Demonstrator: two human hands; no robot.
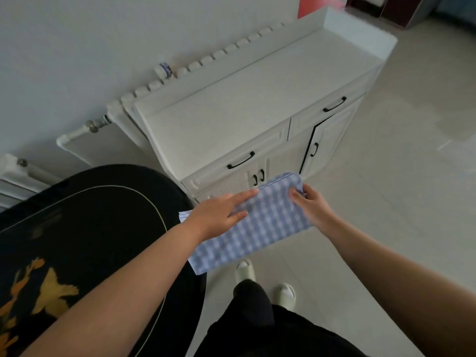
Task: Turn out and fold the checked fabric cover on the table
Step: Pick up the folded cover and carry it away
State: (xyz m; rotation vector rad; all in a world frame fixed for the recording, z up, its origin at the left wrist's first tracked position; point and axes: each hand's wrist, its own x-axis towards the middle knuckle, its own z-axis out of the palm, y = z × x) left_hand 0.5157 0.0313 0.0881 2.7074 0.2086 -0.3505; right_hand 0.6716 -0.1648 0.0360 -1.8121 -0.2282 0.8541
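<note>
The blue-and-white checked fabric cover (260,228) is folded into a flat rectangle of several layers and held in the air, off the right edge of the black table (85,228). My left hand (219,212) lies flat on top of its left part with the fingers stretched out. My right hand (309,202) grips the far right corner, thumb on top and fingers underneath. The near left corner of the cover hangs by the table's edge.
A white sideboard (257,104) with black handles stands just beyond the cover; one of its doors is slightly ajar. A white radiator (195,65) runs along the wall behind it. My legs and pale slippers (284,292) are on the tiled floor below.
</note>
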